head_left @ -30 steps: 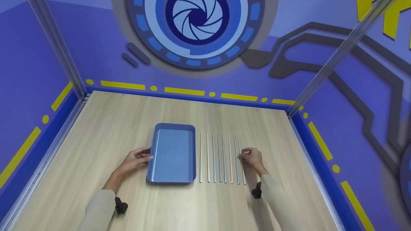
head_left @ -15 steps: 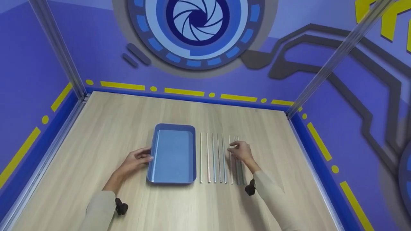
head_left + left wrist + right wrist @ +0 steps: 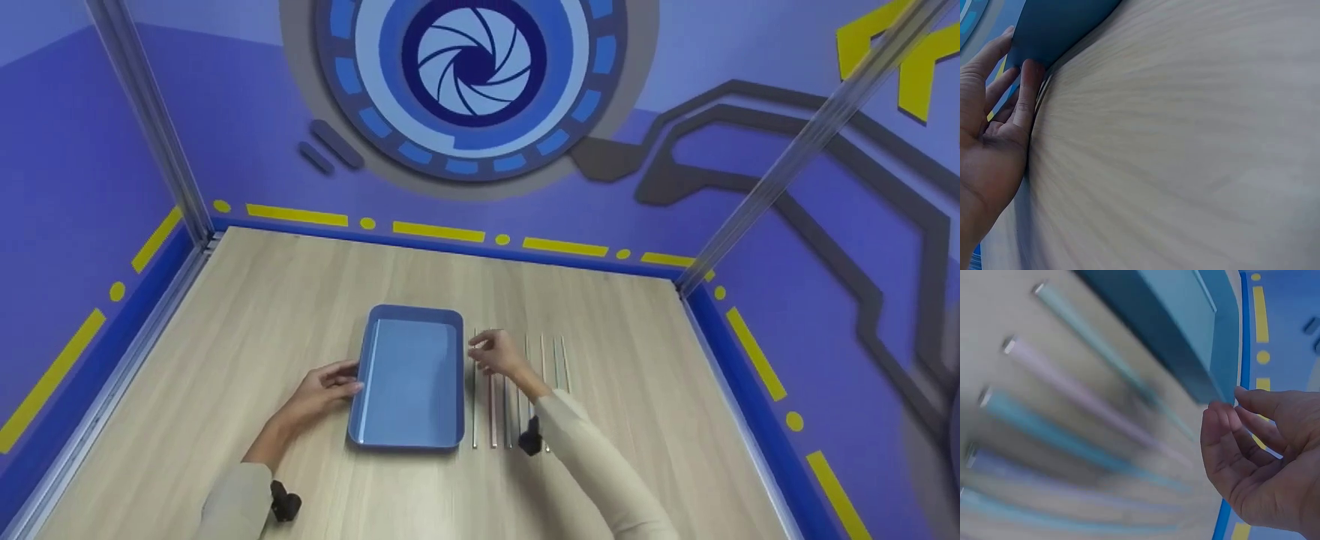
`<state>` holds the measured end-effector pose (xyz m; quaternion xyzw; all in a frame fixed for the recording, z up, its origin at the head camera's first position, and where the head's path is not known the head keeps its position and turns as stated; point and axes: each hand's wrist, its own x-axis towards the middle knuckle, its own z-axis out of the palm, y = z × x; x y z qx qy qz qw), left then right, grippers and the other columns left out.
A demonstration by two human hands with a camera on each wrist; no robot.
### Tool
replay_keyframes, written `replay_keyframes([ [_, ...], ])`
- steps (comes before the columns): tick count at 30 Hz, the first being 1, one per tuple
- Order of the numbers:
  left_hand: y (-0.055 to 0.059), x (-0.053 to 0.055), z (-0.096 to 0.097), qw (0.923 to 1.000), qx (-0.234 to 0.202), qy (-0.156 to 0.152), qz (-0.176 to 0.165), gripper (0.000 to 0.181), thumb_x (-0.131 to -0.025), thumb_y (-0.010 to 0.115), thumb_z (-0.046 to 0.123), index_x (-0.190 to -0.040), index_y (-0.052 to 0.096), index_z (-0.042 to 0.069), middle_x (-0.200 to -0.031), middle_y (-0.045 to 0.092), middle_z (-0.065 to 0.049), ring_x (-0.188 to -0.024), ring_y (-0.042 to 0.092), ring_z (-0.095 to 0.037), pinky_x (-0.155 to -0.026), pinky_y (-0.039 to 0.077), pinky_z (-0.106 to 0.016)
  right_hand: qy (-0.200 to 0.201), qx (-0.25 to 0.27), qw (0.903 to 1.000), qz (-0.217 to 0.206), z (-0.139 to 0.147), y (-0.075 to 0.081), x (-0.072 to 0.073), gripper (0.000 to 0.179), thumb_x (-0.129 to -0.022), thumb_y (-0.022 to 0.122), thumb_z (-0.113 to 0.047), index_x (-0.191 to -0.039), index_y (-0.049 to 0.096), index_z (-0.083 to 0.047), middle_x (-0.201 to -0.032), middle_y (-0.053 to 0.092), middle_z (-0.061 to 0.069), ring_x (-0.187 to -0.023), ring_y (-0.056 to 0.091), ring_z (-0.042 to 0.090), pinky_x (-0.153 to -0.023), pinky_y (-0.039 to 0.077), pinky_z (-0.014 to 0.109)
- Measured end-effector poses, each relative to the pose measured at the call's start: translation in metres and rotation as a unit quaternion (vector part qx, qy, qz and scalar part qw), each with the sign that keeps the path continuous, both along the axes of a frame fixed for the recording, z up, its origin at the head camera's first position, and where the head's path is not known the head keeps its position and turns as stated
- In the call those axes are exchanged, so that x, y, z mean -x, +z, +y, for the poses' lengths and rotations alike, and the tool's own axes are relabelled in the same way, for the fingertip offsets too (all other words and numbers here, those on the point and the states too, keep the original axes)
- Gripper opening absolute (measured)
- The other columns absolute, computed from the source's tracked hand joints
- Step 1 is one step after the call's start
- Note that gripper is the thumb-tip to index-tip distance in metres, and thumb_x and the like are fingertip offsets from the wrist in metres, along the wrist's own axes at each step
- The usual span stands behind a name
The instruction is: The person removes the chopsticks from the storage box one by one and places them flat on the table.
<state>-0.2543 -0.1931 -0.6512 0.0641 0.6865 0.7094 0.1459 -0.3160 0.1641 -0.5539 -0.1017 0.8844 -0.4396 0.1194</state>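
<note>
A blue rectangular tray lies on the wooden table. My left hand is at its left side, fingertips against the outer wall of the tray in the left wrist view. To the right of the tray several thin chopsticks lie side by side, silver ends towards me. My right hand hovers over the leftmost ones, close to the tray's right wall. In the right wrist view, the thumb and loosely bent fingers of the right hand hold nothing. A pale green chopstick and a pink chopstick are nearest the tray.
The right forearm's sleeve and a black wrist camera overlap part of the chopstick row. Blue printed walls enclose the table at the back and both sides.
My right hand has moved left along the row, from the rightmost chopsticks to those beside the tray. The left hand stays at the tray. The head view has tilted slightly up.
</note>
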Motion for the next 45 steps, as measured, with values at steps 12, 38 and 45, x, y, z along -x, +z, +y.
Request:
replay_keyframes([
  [12,0.004,0.0,0.001,0.9998,-0.013,0.01,0.012,0.065,-0.095,0.072,0.009,-0.148,0.041,-0.012,-0.137,0.054,-0.035,-0.103,0.065,-0.005,-0.093,0.059,-0.022,0.001,0.007,0.9978,-0.066,-0.102,-0.028,0.007,0.029,-0.092,0.071,-0.003,-0.119,0.067,0.01,-0.106,0.075,0.027,-0.086,0.077,0.037,-0.071,0.065,0.034],
  [38,0.0,-0.002,0.002,0.9998,-0.013,0.001,0.015,0.064,-0.096,0.071,0.01,-0.15,0.041,-0.01,-0.143,0.049,-0.036,-0.106,0.064,-0.005,-0.093,0.058,-0.021,-0.006,-0.161,0.9868,0.016,-0.161,-0.047,-0.005,0.046,-0.091,0.08,-0.03,-0.125,0.064,-0.005,-0.107,0.066,0.01,-0.087,0.062,0.016,-0.076,0.058,0.029],
  [45,-0.003,-0.001,-0.001,0.9999,-0.01,0.002,0.011,0.064,-0.097,0.071,0.01,-0.15,0.041,-0.01,-0.144,0.049,-0.036,-0.106,0.065,-0.005,-0.092,0.058,-0.022,0.018,-0.163,0.9865,-0.006,-0.156,-0.044,-0.002,0.045,-0.091,0.079,-0.026,-0.126,0.064,-0.004,-0.109,0.067,0.01,-0.088,0.06,0.016,-0.079,0.058,0.032],
])
